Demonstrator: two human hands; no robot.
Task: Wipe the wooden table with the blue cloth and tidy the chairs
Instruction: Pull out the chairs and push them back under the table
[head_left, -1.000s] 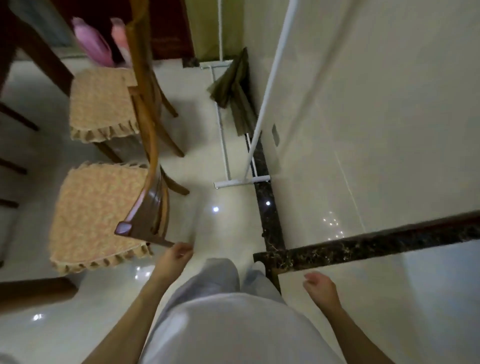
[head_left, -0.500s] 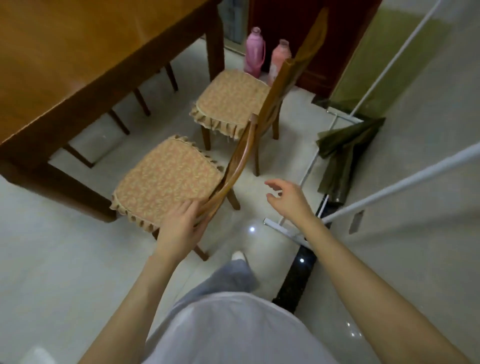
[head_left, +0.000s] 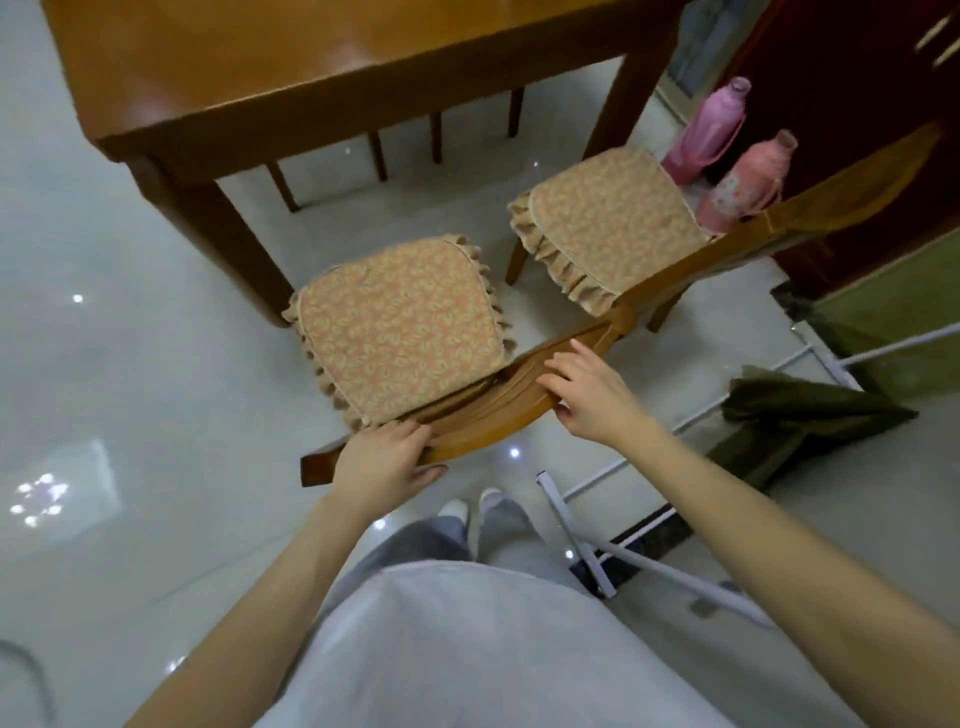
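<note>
Left hand (head_left: 382, 465) and right hand (head_left: 587, 392) each clamped the chair (head_left: 483, 421) backrest, seat facing the table (head_left: 291, 67).

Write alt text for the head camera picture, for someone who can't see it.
Both hands, left hand and right hand, grip the curved top rail of a wooden chair with a frilled cushion, facing a wooden table. A second chair stands alongside on its right.

Glossy pale tiled floor (head_left: 130, 395). On it: wooden table (head_left: 291, 57), two cushioned chairs (head_left: 395, 332) (head_left: 608, 228), two pink flasks (head_left: 706, 130) (head_left: 743, 182), white rack base (head_left: 576, 535), crumpled olive cloth (head_left: 800, 421).
</note>
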